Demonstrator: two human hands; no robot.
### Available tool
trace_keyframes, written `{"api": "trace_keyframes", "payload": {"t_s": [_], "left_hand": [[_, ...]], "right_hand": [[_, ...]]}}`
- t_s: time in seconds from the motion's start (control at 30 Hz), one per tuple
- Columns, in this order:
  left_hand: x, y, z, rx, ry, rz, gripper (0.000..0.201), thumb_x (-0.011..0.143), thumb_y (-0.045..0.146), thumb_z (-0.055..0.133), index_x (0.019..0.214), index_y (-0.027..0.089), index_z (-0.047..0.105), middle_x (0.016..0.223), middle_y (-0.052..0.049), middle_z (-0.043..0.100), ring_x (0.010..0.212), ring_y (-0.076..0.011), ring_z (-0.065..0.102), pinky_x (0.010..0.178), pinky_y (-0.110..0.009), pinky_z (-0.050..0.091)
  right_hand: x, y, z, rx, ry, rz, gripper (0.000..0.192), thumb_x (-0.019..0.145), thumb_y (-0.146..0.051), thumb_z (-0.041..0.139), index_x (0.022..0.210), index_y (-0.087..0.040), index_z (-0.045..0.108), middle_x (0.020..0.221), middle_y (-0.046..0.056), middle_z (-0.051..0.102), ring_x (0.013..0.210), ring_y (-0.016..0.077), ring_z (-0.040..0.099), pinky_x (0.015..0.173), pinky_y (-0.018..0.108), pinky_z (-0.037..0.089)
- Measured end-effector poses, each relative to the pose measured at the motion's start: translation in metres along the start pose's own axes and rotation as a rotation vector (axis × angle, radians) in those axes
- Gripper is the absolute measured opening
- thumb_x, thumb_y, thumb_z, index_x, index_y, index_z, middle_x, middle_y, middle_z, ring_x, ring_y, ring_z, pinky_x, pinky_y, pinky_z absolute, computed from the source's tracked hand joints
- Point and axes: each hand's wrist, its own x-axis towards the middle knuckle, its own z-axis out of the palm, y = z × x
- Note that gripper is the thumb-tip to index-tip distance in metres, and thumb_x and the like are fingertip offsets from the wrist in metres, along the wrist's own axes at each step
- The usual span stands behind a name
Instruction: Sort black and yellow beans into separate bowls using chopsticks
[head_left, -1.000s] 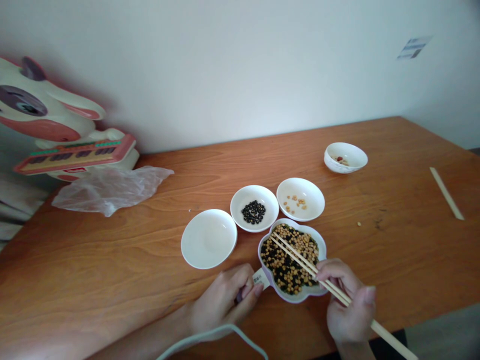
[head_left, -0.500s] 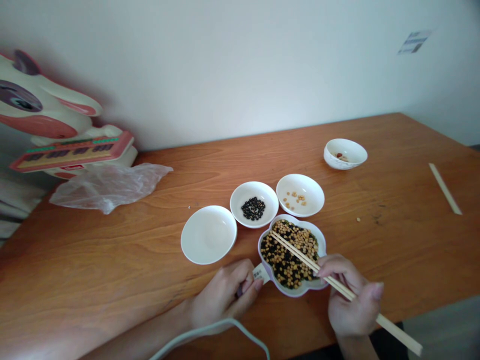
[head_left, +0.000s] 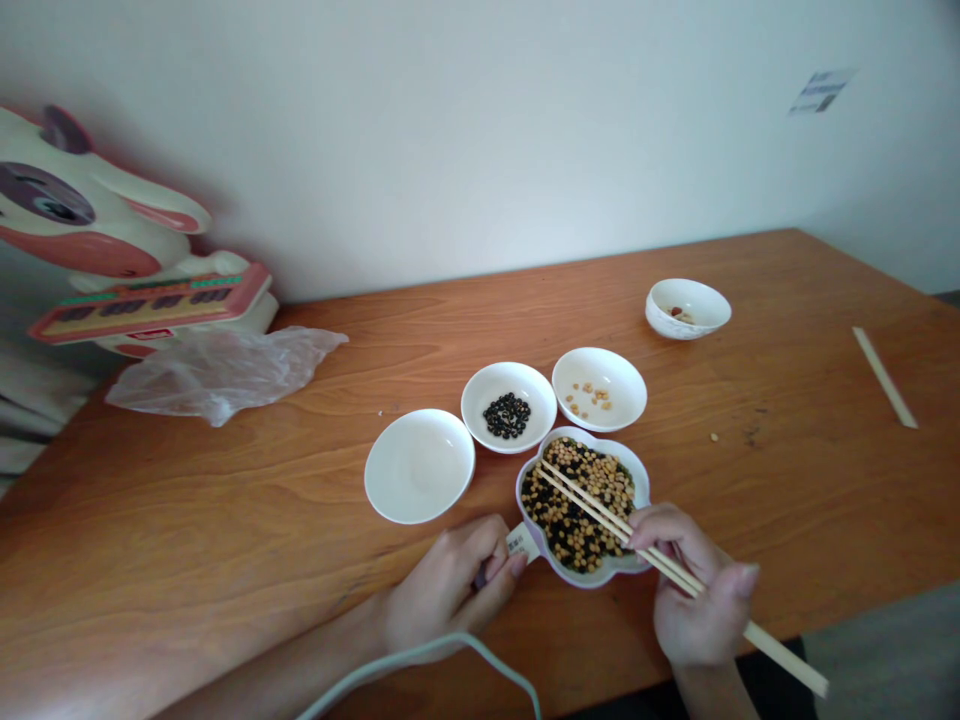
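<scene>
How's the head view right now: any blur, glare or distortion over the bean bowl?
Head view: soft, even light, no glare on the bean bowl; chopsticks and right hand reasonably sharp; wide-angle bending skews the table edges; the toy at far left is softer.

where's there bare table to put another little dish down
Bare wood lies left of the empty dish, in front of the plastic bag. More lies between the far small bowl and the stray stick, and behind the dishes up to the wall. It is crowded around the mixed-bean bowl, with both hands and the chopsticks.
</scene>
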Motion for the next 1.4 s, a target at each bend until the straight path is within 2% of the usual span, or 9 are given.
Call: {"api": "trace_keyframes", "payload": {"t_s": [0.47, 1.4], "left_hand": [[-0.0001, 0.0011, 0.0001, 0.002, -0.003, -0.016, 0.028, 0.107, 0.026, 0.051, 0.083, 0.022, 0.038, 0.076, 0.005, 0.046, 0.064, -0.009, 0.039, 0.059, -0.022, 0.032], [-0.0001, -0.0014, 0.0009, -0.018, -0.005, -0.012, 0.027, 0.107, 0.026, 0.051, 0.083, 0.022, 0.039, 0.078, 0.004, 0.048, 0.065, -0.0102, 0.04, 0.06, -0.024, 0.033]], "right_hand": [[-0.0014, 0.0002, 0.004, 0.007, 0.021, -0.017, 0.075, 0.106, -0.067, 0.02, 0.074, -0.023, 0.072, 0.073, 0.005, 0.067, 0.073, 0.0209, 0.062, 0.062, 0.032, 0.048], [-0.0009, -0.0001, 0.0043, 0.016, -0.012, -0.033, 0.079, 0.103, -0.073, 0.016, 0.076, -0.023, 0.071, 0.073, 0.005, 0.063, 0.068, 0.0201, 0.059, 0.058, 0.033, 0.046]]}}
